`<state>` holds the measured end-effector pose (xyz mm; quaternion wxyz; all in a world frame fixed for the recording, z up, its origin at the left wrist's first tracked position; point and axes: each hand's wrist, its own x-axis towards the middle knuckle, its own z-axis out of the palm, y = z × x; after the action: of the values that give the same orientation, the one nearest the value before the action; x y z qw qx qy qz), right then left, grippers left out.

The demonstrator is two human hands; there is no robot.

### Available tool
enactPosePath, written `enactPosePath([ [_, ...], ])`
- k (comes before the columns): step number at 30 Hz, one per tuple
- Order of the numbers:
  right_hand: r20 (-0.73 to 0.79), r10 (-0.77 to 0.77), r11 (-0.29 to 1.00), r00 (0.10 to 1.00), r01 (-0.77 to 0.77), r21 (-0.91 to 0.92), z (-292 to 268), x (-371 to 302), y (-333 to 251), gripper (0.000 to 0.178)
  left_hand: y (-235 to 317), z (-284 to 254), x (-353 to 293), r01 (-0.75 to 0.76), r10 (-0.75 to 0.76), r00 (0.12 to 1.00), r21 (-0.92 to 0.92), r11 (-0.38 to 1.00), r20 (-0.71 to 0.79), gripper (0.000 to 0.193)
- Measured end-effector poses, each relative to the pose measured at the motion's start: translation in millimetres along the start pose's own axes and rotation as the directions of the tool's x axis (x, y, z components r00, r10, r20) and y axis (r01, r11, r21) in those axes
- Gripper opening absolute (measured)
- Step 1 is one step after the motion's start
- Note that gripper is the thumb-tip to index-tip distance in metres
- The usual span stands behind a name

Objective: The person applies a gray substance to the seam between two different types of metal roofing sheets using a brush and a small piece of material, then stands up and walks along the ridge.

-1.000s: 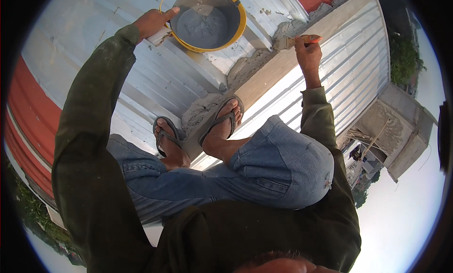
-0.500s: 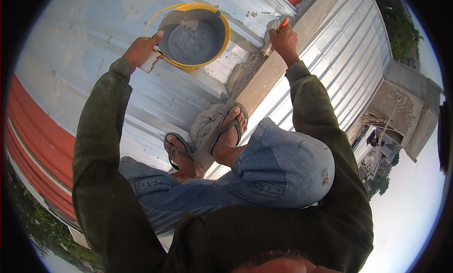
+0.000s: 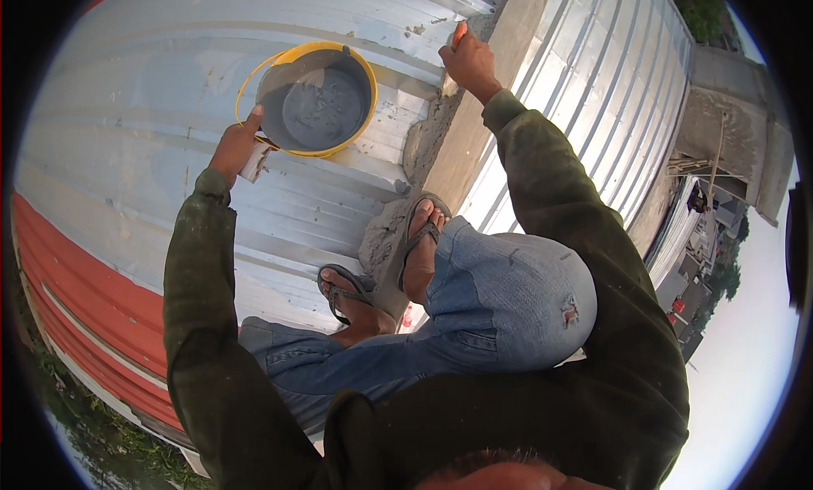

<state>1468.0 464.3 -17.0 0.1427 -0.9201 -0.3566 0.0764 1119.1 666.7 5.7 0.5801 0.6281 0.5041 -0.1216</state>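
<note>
Bucket (image 3: 269,100): because ribs run beneath it on the roof (image 3: 110,151), it could be tipped by a hard press or pull at its rim, and the grey paste (image 3: 318,109) inside could be spilled.
Brush (image 3: 460,34): if it is pushed too hard into the rough mortar (image 3: 423,147) right of the bucket, its bristles could be splayed or snagged, and drips could be left on the ledge (image 3: 474,130) farther right of the bucket.
Sandals (image 3: 367,283): worn below the bucket in the view, one close by the mortar; a slip could be caused by grit or wet paste under the soles.
Left hand (image 3: 233,155): placed at the bucket's lower-left rim, with the thumb laid against it; the other fingers are hidden, so how far they are closed, and whether the pale piece (image 3: 257,162) beside them is held, cannot be told.
Right hand (image 3: 472,66): raised to the upper right of the bucket, its fingers curled closed around the brush.
Tools: one bucket and one brush are counted, plus one pale piece.
Pairs: two hands, two sandals.
Edge: one ledge, one broken line of mortar.
</note>
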Motion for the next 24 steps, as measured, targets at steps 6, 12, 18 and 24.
enactPosePath([
  [6, -0.045, -0.068, 0.997, 0.997, 0.069, 0.022, -13.7, 9.6, -10.4, 0.029, 5.0, 1.0, -3.8, 0.023, -0.023, 0.999, -0.002, 1.0, 0.021, 0.07],
  [12, 0.046, -0.038, 0.999, 0.998, 0.036, 0.04, -7.4, -14.6, -7.7, 0.029, 8.4, 2.1, -6.4, 0.043, -0.043, 0.999, 0.004, 0.999, 0.001, 0.072],
  [18, 0.052, -0.038, 0.998, 0.998, 0.036, 0.05, 6.7, -15.8, 8.7, 0.028, 7.2, 2.2, -3.0, 0.036, -0.036, 0.999, -0.003, 0.999, 0.034, 0.071],
  [24, -0.067, 0.016, 0.995, 0.998, -0.01, 0.099, 8.0, -10.1, 16.6, 0.029, 8.3, 5.5, -3.1, 0.025, -0.024, 0.999, -0.011, 1.0, 0.029, 0.066],
])
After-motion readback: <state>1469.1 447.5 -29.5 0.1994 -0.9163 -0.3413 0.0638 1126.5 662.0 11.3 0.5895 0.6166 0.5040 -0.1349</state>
